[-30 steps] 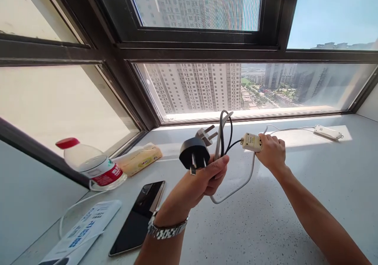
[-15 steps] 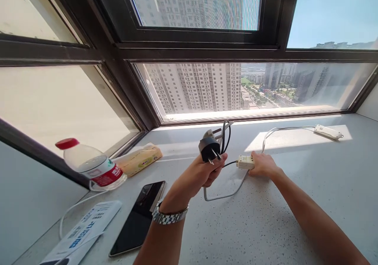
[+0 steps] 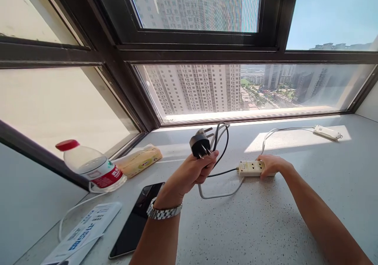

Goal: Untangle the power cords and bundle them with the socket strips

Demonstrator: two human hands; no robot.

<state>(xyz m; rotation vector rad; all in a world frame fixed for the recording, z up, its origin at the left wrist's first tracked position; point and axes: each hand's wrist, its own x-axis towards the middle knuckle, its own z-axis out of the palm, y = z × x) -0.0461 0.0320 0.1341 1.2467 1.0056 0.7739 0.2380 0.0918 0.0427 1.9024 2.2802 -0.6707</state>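
- At the near left, a leaflet (image 3: 79, 233) runs off the bottom edge, and a dark phone (image 3: 134, 221) lies just beside it on the worktop (image 3: 251, 225).
- The left hand (image 3: 189, 174) is raised mid-scene, its fingers closed around a black plug (image 3: 200, 145) and looped cords. A grey plug (image 3: 206, 131) behind is half hidden.
- Further right, the right hand (image 3: 273, 164) curls its fingers over the right end of a socket strip (image 3: 251, 168) lying flat, hiding that end.
- At the far right, a white block (image 3: 327, 132) on a cord is too small to identify.
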